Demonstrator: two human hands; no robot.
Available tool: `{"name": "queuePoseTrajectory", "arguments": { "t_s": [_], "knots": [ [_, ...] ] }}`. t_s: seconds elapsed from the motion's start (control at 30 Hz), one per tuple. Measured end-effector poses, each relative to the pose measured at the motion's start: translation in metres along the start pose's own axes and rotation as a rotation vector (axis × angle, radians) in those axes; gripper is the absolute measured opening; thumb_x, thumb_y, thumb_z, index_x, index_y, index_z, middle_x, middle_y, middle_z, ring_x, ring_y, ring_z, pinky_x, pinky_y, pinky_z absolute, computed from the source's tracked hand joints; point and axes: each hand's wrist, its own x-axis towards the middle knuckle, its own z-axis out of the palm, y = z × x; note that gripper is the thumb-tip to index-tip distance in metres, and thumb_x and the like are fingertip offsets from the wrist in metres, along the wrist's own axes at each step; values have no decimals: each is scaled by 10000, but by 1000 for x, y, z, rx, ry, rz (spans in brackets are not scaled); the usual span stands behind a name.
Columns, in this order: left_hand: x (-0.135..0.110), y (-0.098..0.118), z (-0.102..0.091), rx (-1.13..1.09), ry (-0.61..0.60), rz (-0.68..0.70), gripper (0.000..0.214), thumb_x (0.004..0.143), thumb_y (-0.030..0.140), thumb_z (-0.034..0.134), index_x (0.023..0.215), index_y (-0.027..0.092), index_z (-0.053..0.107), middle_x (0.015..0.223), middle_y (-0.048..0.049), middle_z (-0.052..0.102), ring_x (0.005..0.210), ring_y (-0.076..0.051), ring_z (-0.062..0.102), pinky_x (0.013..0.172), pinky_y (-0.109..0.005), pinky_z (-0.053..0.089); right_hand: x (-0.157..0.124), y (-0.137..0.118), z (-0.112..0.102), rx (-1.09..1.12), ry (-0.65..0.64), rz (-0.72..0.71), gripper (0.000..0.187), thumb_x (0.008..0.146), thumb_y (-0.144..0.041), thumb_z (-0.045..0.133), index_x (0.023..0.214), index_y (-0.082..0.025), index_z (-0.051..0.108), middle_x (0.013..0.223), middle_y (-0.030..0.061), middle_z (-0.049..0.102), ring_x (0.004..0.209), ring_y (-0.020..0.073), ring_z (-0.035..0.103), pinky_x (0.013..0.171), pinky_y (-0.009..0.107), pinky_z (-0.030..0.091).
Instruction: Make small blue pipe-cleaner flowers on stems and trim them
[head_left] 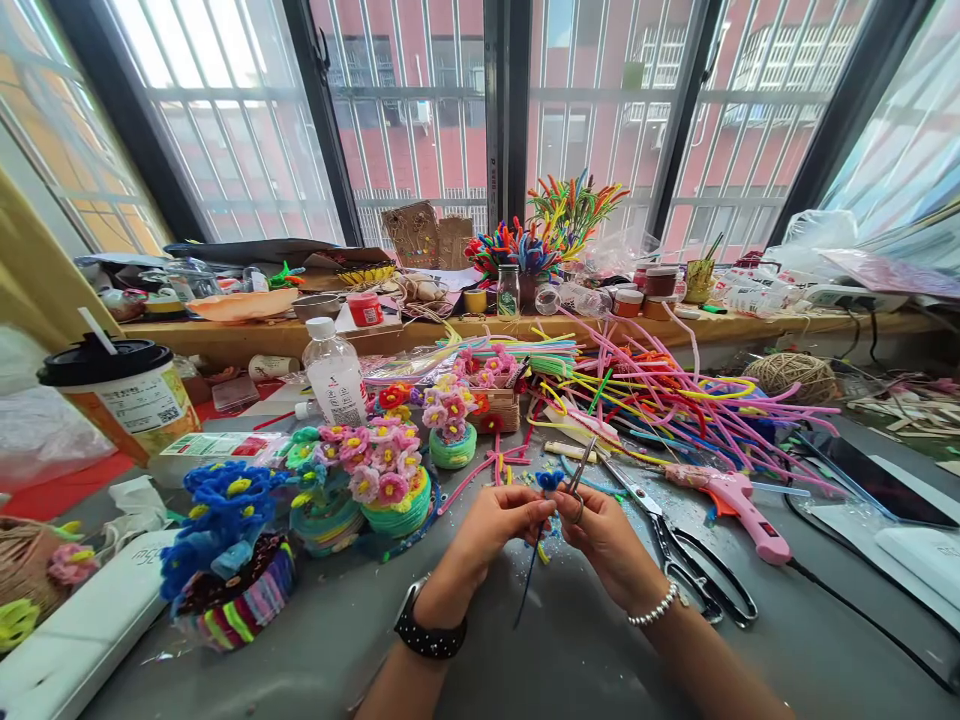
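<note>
My left hand (499,525) pinches a small blue pipe-cleaner flower (550,481) between thumb and fingers. A dark blue pipe-cleaner stem (527,588) hangs down below the fingertips. My right hand (606,540) is closed around a small pair of scissors (582,466), whose blades point up and away beside the flower. Both hands meet just above the grey table, their fingertips close together. To their right lie large black-handled scissors (679,550) and a pink glue gun (739,505). Left of my hands stand pots of pink flowers (386,465) and blue flowers (232,510).
Loose pink and coloured pipe cleaners (660,390) pile up behind the hands. A water bottle (334,375) and a lidded drink cup (124,395) stand on the left. A phone (889,480) lies at the right. Jars and craft supplies crowd the window ledge (435,335).
</note>
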Motion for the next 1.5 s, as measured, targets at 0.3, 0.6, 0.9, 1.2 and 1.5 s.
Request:
{"name": "queuePoseTrajectory", "arguments": {
  "t_s": [0.3, 0.6, 0.9, 1.2, 1.5],
  "knots": [
    [0, -3, 2, 98, -100, -29, 220, 590, 343, 636, 566, 127, 598, 546, -14, 562, 494, -74, 457, 500, -189, 339, 0, -7, -3, 90, 216, -93, 250, 579, -324, 681, 647, -148, 517, 464, -91, 255, 408, 28, 179, 395, 191, 142],
    [2, -3, -1, 181, -194, -112, 276, 548, 349, 658, 673, 110, 598, 531, 19, 554, 481, -58, 450, 496, -190, 325, 6, -16, -13, 110, 261, -205, 234, 590, -311, 685, 645, -154, 520, 464, -91, 260, 404, 28, 170, 380, 182, 149],
    [4, -1, -5, 56, 48, -30, 259, 504, 294, 702, 610, 107, 557, 517, 13, 566, 475, -64, 477, 496, -191, 350, 4, -16, -17, 13, 243, -133, 273, 636, -397, 629, 669, -148, 521, 437, -94, 232, 398, 30, 155, 391, 196, 107],
    [0, 5, -6, -146, 211, 87, 196, 541, 243, 693, 615, 125, 555, 544, 41, 553, 526, -48, 485, 534, -162, 376, -1, -4, -3, -536, -103, -81, 501, 699, -616, 392, 576, -142, 496, 441, -68, 242, 414, 57, 201, 407, 206, 148],
    [1, 2, -7, -46, 134, 118, 189, 547, 240, 689, 612, 124, 555, 555, 40, 541, 532, -54, 470, 537, -174, 367, -5, -4, 2, -884, -333, -277, 600, 692, -708, 179, 671, -167, 438, 655, 12, 449, 606, 133, 392, 538, 237, 331]
  ]
}}
